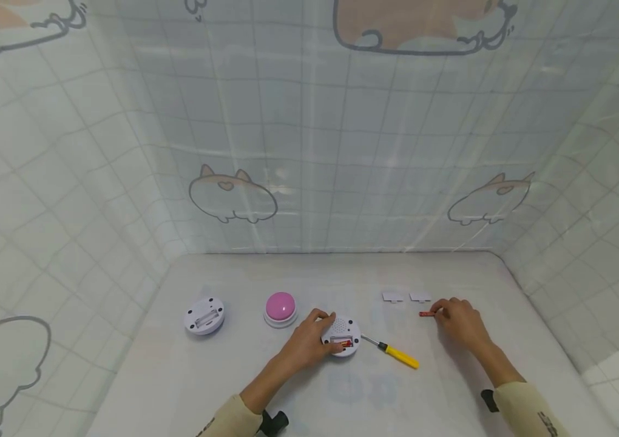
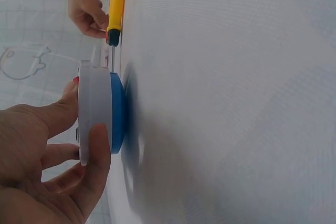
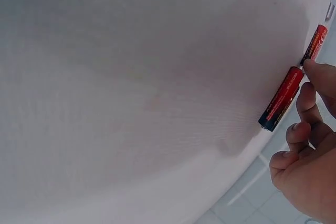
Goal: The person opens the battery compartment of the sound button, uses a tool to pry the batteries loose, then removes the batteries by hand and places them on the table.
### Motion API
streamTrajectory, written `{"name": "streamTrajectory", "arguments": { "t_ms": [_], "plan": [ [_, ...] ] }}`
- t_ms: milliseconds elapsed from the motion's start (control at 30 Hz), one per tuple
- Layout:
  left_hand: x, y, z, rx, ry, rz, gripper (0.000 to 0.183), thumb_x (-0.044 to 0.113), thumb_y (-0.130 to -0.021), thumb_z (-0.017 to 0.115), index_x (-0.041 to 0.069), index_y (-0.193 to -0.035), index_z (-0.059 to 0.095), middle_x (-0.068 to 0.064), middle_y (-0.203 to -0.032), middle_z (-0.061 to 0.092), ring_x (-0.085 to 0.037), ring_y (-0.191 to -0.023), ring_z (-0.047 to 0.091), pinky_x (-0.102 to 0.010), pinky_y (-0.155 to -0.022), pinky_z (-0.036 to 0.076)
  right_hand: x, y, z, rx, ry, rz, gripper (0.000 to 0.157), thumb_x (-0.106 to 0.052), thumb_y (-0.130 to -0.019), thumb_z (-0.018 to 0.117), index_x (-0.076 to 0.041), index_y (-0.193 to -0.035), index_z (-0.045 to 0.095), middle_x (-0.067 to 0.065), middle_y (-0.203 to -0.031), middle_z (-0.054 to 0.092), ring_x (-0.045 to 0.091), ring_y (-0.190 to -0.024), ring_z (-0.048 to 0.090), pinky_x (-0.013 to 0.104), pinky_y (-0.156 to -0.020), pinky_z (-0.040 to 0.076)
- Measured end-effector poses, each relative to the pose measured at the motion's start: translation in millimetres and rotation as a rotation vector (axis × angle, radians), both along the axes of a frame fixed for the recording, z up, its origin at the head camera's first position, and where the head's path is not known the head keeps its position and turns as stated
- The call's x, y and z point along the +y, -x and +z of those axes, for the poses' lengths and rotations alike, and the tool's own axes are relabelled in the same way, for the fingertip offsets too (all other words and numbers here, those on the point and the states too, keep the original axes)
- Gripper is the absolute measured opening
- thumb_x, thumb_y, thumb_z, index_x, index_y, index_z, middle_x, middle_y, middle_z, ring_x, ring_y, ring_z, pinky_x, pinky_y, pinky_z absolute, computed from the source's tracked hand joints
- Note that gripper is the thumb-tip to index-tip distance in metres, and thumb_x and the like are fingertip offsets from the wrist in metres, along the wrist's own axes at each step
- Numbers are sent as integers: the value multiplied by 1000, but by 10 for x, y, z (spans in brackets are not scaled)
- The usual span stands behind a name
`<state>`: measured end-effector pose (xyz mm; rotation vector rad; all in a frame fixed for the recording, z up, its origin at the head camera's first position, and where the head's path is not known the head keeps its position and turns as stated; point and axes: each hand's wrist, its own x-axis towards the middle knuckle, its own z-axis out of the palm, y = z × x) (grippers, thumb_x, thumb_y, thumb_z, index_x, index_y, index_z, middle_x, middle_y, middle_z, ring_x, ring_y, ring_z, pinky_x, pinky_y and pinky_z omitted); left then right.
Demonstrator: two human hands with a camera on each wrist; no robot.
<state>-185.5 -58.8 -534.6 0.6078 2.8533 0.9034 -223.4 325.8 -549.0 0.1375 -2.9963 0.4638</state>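
Note:
My left hand [image 1: 309, 337] holds a round white push-button light [image 1: 342, 325] with its underside up, fingers and thumb spread around the rim. Its battery compartment faces up with a red battery [image 1: 346, 343] inside, close by the thumb. The left wrist view shows the blue button top [image 2: 118, 114] facing down towards the table. Off to the right, my right hand [image 1: 459, 321] pinches a red and black battery [image 3: 283, 98] at one end with thumb and index finger. A second red and black battery [image 3: 316, 43] lies just beyond those fingertips.
A screwdriver [image 1: 401, 356] with a yellow handle lies right of the held light. Two white battery covers [image 1: 392, 297] sit behind the batteries. Further left are a pink push-button light [image 1: 280, 308] and an overturned white one [image 1: 204, 317] with its compartment uncovered. Patterned curtains enclose the table.

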Motion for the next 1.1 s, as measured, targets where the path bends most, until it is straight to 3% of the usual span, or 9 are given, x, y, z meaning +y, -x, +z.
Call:
{"name": "streamTrajectory", "arguments": {
  "t_ms": [133,267,400,500,667,767,1100],
  "plan": [
    [0,-10,14,-14,-2,4,73,38,-85,80,9,-146,53,-6,-134,53,-16,-105,55,-38,-98,50,-37,-31,54,6,6,-5,14,-12,-91,72,-9,-104,74,4,-82,60,26,-79,52,45,-68,44],
    [-5,-1,9,3,3,-8,73,39,-86,80,8,-146,52,-6,-134,53,-16,-104,54,-37,-96,50,-193,-84,178,50,29,42,18,-15,-90,74,-9,-107,74,0,-81,58,22,-77,50,40,-68,41],
    [-11,17,2,25,-2,-18,74,38,-86,80,7,-146,52,-6,-133,53,-15,-103,54,-35,-93,49,-525,-157,294,63,72,114,17,-17,-91,75,-13,-107,75,-4,-81,58,18,-77,48,34,-66,38],
    [-11,28,-3,27,-6,-16,74,39,-86,79,7,-147,52,-6,-134,53,-14,-104,54,-35,-95,50,-850,-249,323,12,127,167,15,-20,-91,76,-17,-105,76,-9,-80,56,15,-80,47,31,-67,39],
    [-6,34,-8,49,7,-22,75,42,-86,79,7,-146,53,-6,-133,53,-13,-102,54,-33,-93,50,-1320,-426,273,-75,205,324,15,-29,-92,75,-24,-106,75,-18,-79,52,11,-81,48,28,-72,40],
    [-4,33,-5,65,9,-31,75,42,-85,79,6,-145,53,-7,-132,54,-13,-98,54,-29,-87,50,-1494,-494,229,-83,200,402,16,-34,-92,73,-27,-107,72,-21,-80,50,7,-81,46,30,-74,38],
    [0,-2,-23,65,10,-32,76,40,-84,81,5,-145,53,-9,-132,55,-14,-97,55,-31,-87,51,-1661,-487,139,-28,153,428,14,-34,-90,76,-30,-103,75,-23,-78,49,3,-78,43,28,-73,37]
  ]
}}
